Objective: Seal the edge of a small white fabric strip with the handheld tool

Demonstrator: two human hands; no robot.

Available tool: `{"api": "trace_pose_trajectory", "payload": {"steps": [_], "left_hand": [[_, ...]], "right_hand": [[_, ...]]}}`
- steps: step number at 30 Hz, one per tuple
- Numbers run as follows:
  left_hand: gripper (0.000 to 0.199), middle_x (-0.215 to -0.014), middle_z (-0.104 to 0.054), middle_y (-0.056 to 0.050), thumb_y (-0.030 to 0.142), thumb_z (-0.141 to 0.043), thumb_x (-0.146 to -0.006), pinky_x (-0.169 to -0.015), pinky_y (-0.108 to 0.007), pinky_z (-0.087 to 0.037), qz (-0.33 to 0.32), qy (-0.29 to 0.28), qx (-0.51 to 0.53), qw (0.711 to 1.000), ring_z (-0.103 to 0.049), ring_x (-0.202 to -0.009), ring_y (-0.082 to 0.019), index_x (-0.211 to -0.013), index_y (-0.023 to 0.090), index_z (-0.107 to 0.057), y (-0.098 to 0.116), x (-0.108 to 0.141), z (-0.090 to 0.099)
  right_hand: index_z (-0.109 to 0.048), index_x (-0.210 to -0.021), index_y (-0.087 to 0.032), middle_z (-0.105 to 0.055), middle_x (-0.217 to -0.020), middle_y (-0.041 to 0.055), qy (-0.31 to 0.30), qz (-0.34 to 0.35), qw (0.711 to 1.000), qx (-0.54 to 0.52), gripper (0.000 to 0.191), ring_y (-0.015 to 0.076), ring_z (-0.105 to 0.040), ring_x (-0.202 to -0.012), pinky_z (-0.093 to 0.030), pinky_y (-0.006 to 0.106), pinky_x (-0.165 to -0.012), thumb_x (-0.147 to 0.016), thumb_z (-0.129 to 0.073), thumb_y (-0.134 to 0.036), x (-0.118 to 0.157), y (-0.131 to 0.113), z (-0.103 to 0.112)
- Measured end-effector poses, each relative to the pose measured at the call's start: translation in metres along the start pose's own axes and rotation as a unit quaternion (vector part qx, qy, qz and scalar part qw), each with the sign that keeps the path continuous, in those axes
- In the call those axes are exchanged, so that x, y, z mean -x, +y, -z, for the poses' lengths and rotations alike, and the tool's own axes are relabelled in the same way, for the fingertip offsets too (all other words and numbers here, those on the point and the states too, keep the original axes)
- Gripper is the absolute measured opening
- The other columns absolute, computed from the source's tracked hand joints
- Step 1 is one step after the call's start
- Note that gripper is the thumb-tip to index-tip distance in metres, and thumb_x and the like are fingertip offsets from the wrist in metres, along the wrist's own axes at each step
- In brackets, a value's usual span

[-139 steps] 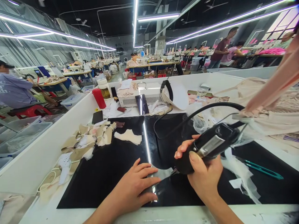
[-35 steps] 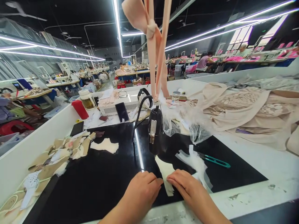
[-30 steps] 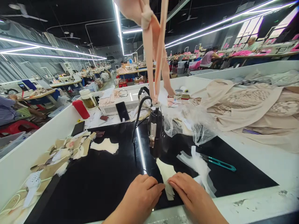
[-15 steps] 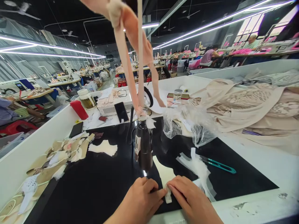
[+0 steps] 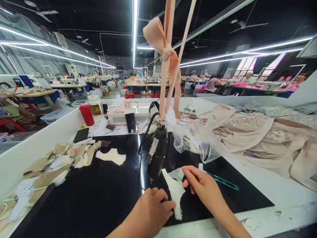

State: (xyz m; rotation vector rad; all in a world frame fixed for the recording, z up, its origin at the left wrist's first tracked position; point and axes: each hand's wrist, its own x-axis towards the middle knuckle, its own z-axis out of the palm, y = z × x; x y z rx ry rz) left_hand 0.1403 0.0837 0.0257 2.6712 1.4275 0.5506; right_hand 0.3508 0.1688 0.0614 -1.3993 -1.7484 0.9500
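Observation:
My left hand [image 5: 154,209] rests on the black work mat with curled fingers, pressing a fingertip on a cream cut fabric piece [image 5: 175,191]. To its right, my right hand [image 5: 203,185] is raised slightly, thumb and fingers pinched on a thin translucent white strip [image 5: 176,174] that lies over the fabric's upper part. My right hand hides most of the strip pile beneath it. A black corded hand tool [image 5: 157,153] with a pointed tip hangs just above the fabric from knotted peach straps [image 5: 166,66]. Teal thread snips [image 5: 226,182] lie right of my right hand.
Another cream fabric piece [image 5: 112,156] lies on the black mat [image 5: 104,195]. Beige cut parts [image 5: 52,165] are heaped at left. A clear plastic bag [image 5: 198,135] and beige lace fabric [image 5: 252,122] lie at right. A phone [image 5: 130,123] leans on a white box [image 5: 117,118]. White walls edge the table.
My right hand has left the fabric piece's lower edge and moved up and right, taking hold of a translucent strip. My left hand stays on the fabric. The view has tilted up.

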Motion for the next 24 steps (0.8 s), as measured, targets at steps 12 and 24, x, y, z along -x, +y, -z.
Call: {"api": "trace_pose_trajectory", "payload": {"steps": [12, 24], "left_hand": [[0.032, -0.095, -0.068, -0.003, 0.02, -0.071, -0.087, -0.07, -0.032, -0.044, -0.01, 0.052, 0.058, 0.997, -0.062, -0.077, -0.02, -0.117, 0.031, -0.069, -0.015, 0.001, -0.027], [0.051, -0.086, -0.068, -0.005, 0.064, -0.066, -0.086, -0.075, -0.028, -0.044, 0.235, 0.039, 0.642, 0.729, -0.059, -0.079, -0.016, -0.094, 0.013, -0.071, -0.006, 0.0, 0.02]], "right_hand": [[-0.07, -0.102, -0.023, -0.078, -0.104, 0.0078, 0.129, 0.085, 0.981, -0.121, 0.047, 0.0244, -0.074, -0.092, -0.057, 0.034, -0.089, -0.09, -0.059, -0.066, -0.021, -0.026, 0.018], [-0.072, -0.082, -0.023, -0.067, -0.074, 0.0029, -0.037, 0.068, 0.972, -0.22, 0.043, 0.0175, -0.062, -0.071, -0.054, 0.024, -0.07, -0.095, -0.055, -0.061, 0.061, -0.026, -0.042]]}}
